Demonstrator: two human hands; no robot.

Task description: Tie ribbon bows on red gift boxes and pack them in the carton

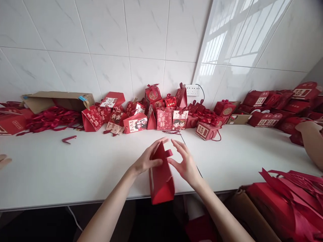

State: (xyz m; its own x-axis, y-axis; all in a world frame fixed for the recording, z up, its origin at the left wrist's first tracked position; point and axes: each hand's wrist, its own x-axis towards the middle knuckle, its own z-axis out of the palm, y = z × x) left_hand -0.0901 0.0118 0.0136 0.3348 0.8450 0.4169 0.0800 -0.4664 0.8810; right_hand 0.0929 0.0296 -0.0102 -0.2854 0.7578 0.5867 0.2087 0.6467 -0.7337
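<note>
A red folded gift box point(163, 179), tapering to a ridge at the top, is tilted over the front edge of the white table. My left hand point(148, 159) is closed round its upper left side, with the thumb on the near face and the fingers behind. A short red ribbon loop point(168, 153) sticks out to the right near the top of the box. Right beside that loop is my right hand point(183, 162), its fingers and thumb apart and nothing between them.
Along the wall, finished-looking red boxes point(164, 119), a cardboard box point(58, 101) and a heap of red ribbons point(54, 119) line the white table point(101, 168). Red bags point(275, 198) fill the lower right. Another person's arm point(311, 143) reaches in at right; fingertips point(4, 161) show at left.
</note>
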